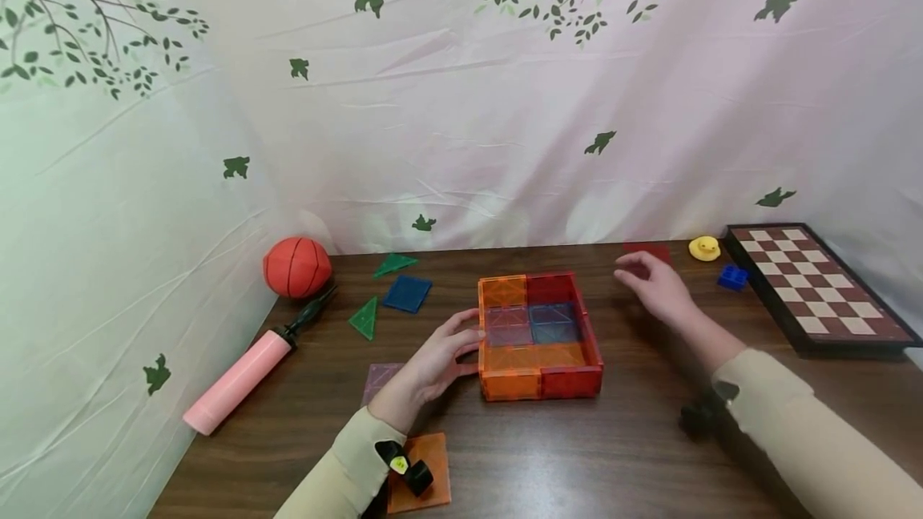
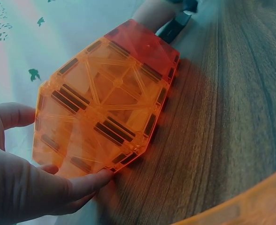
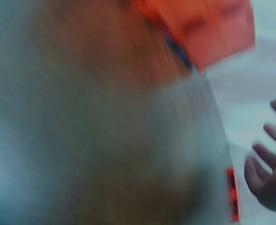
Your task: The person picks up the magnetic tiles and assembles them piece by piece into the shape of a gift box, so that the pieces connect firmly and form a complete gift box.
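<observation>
An open-topped box of magnetic tiles (image 1: 537, 335) stands mid-table, with orange and red walls and a purple and blue floor. My left hand (image 1: 450, 351) rests its straight fingers against the box's left orange wall (image 2: 100, 108). In the left wrist view the thumb and fingertips (image 2: 88, 180) lie at that wall's edges. My right hand (image 1: 652, 283) hovers with loosely spread fingers behind and to the right of the box, just in front of a red tile (image 1: 646, 251) lying flat. The right wrist view is blurred, with spread fingers (image 3: 269, 180) beside the red tile's edge (image 3: 232, 194).
Loose tiles lie left of the box: two green triangles (image 1: 394, 264) (image 1: 364, 317), a blue square (image 1: 407, 293), a purple square (image 1: 380, 379) and an orange square (image 1: 425, 471). A basketball (image 1: 297, 267) and a pink pump (image 1: 241, 379) sit far left. A duck (image 1: 704, 248), blue brick (image 1: 732, 276) and chessboard (image 1: 818, 287) sit right.
</observation>
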Action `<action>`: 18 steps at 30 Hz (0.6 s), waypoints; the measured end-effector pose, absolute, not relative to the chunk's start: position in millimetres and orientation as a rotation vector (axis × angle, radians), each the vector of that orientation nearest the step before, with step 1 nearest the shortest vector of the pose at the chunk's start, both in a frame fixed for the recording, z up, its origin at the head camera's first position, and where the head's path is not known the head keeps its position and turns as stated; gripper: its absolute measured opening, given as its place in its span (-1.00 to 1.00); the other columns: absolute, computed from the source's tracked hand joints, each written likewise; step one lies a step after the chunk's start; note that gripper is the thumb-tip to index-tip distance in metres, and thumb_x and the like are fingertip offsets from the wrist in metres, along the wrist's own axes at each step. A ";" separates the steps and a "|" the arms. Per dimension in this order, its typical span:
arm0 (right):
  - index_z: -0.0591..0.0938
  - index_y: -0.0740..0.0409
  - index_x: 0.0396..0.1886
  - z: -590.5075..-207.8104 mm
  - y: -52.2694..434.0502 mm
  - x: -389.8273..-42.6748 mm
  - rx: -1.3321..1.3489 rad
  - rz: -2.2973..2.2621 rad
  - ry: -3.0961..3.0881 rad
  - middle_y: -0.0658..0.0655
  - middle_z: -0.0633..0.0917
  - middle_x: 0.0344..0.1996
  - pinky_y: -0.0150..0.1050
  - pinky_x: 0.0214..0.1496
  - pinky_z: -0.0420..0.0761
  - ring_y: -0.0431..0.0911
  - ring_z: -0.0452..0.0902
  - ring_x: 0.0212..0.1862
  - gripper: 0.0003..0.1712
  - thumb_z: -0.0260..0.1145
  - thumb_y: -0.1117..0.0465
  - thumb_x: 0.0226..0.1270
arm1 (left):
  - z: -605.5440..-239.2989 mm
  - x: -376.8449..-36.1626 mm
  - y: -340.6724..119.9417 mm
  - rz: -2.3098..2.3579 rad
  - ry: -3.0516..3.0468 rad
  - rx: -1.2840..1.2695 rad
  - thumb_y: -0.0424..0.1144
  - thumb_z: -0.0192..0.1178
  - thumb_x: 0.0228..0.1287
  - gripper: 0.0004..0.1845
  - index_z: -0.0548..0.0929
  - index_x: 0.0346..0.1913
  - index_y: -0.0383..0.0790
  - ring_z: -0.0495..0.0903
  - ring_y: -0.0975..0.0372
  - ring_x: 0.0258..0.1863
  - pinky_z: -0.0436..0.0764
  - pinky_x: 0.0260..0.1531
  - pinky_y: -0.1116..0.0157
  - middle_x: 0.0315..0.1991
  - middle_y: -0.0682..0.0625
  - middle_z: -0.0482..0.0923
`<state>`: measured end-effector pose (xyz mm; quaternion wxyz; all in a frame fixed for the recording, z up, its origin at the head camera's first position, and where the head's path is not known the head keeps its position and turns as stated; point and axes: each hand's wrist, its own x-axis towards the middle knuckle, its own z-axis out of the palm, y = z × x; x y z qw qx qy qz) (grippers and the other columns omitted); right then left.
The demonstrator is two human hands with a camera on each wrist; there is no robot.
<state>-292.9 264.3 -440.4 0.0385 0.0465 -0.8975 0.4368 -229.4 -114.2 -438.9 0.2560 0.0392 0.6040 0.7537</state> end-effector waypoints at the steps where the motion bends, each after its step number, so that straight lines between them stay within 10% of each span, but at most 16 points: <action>1: 0.47 0.40 0.26 -441.0 268.9 -302.0 0.123 1.202 -2.776 0.50 0.47 0.22 0.27 0.27 0.36 0.36 0.36 0.24 -0.47 0.18 0.03 0.59 | -439.1 -229.5 -114.1 2.047 1.638 0.101 -0.23 0.09 0.53 -0.33 0.13 0.58 -0.22 0.31 -0.15 0.40 0.42 0.27 -0.17 0.44 -0.34 0.27; 18: 0.27 0.57 0.25 -464.6 275.6 -354.4 -0.322 0.758 -2.917 0.76 0.22 0.11 0.45 0.24 0.13 0.60 0.04 0.19 -0.25 0.26 0.02 0.42 | -439.8 -228.0 -114.1 2.055 1.645 0.115 -0.23 0.11 0.52 -0.32 0.13 0.58 -0.26 0.29 -0.18 0.40 0.41 0.27 -0.17 0.45 -0.35 0.25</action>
